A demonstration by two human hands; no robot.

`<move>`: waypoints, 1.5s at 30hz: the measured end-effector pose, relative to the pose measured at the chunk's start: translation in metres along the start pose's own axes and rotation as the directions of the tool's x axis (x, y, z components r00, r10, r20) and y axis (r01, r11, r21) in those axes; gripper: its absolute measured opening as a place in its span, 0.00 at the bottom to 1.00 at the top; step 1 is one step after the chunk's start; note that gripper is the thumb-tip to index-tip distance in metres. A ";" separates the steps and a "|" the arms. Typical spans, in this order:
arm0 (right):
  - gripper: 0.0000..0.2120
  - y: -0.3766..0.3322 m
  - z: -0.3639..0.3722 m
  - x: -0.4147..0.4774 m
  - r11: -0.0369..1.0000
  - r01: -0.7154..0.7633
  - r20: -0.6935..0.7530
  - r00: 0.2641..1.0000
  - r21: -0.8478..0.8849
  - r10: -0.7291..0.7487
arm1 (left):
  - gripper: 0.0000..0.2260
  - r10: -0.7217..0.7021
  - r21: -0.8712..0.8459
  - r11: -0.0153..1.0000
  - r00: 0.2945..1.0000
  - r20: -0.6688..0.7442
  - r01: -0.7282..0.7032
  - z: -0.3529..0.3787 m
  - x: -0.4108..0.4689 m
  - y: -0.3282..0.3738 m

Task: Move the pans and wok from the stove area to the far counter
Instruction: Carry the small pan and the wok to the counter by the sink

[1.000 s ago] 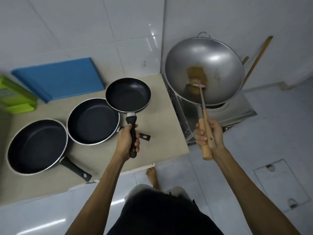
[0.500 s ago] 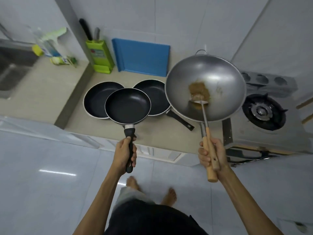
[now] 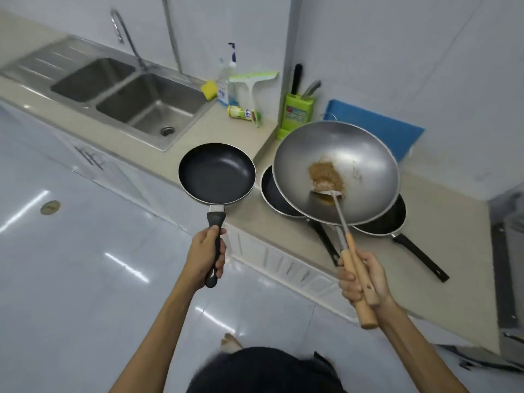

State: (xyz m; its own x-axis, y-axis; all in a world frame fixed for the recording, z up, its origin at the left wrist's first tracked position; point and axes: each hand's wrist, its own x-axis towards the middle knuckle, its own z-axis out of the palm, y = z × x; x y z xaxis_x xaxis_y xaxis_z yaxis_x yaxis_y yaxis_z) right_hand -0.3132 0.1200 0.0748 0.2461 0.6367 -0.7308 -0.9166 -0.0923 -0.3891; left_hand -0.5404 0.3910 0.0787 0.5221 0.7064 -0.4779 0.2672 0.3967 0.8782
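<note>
The left hand [image 3: 206, 258] is closed around the black handle of a small black frying pan [image 3: 217, 173], holding it level in the air ahead of the hand, over the floor and the front edge of the bench [image 3: 246, 129]. The right hand [image 3: 364, 275] is wrapped around two wooden handles at once: the handle of a steel wok [image 3: 340, 154] and the handle of a metal spatula [image 3: 338, 211] whose blade rests inside the wok. A brown patch of residue [image 3: 324, 173] sits at the bottom of the wok, just above the spatula blade. The wok is raised ahead of the right hand and hangs above two more black pans on the bench, partly hiding both: the nearer pan [image 3: 273, 194] shows at the wok's left edge, and the other pan [image 3: 388, 219] shows under its right edge, its long black handle pointing out towards the bench edge. The small pan and the wok are close side by side, not touching.

Behind the wok a blue cutting board [image 3: 397, 134] leans against the wall, beside a green knife block [image 3: 296, 113]. Further left on the bench are a green bottle [image 3: 243, 113] lying on its side, a soap dispenser [image 3: 225, 83], a yellow sponge [image 3: 209, 89] and a double steel sink [image 3: 127, 92] with a faucet [image 3: 124, 32].
</note>
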 end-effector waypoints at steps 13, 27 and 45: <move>0.18 0.030 0.230 0.137 0.973 -0.133 0.132 0.979 -0.189 0.159 | 0.15 0.029 -0.131 0.990 0.983 -0.182 -0.053 -0.223 0.080 0.057; 0.18 0.030 0.499 0.356 0.887 -0.262 0.120 0.937 -0.380 0.328 | 0.15 -0.018 -0.212 0.975 0.926 -0.378 -0.068 -0.455 0.251 0.142; 0.18 0.119 0.820 0.586 0.868 -0.319 0.209 0.885 -0.379 0.417 | 0.14 -0.066 -0.282 0.957 0.890 -0.452 -0.072 -0.781 0.422 0.220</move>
State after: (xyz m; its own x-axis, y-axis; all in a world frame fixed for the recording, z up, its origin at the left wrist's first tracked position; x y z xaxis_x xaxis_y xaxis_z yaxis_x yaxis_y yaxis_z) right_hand -0.5366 1.1105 0.0600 -0.2301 0.6850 -0.6912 -0.7550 -0.5738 -0.3173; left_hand -0.8940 1.2340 0.0560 0.0809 0.8670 -0.4917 -0.0104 0.4940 0.8694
